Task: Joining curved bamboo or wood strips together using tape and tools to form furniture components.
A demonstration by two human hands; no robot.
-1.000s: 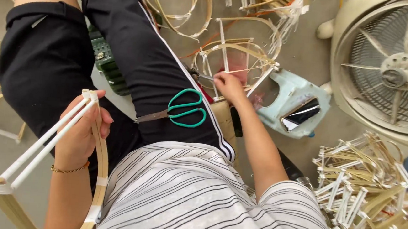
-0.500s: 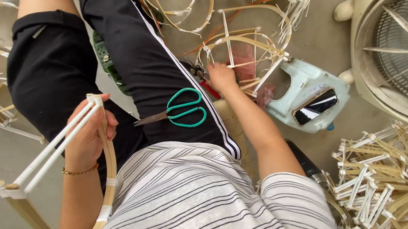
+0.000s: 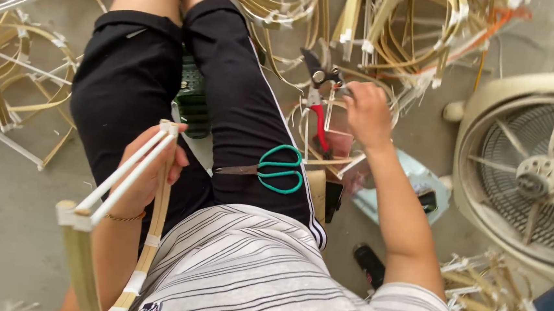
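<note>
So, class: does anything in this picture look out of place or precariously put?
Yes: the green-handled scissors lie loose on the person's right thigh, blades part open, touched by neither hand. The right hand grips red-handled pliers; the left hand holds a bamboo frame.

Green-handled scissors (image 3: pixel 269 170) are being carried flat on the black-trousered thigh, blades pointing left. A cream electric fan (image 3: pixel 527 179) is being seen lying at the right, grille upward. Beside it, a pale blue plastic stool (image 3: pixel 411 184) is being partly hidden. Finished bamboo hoops (image 3: pixel 17 66) are being kept on the floor at upper left, and short taped sticks (image 3: pixel 482 293) are being heaped at lower right.
</note>
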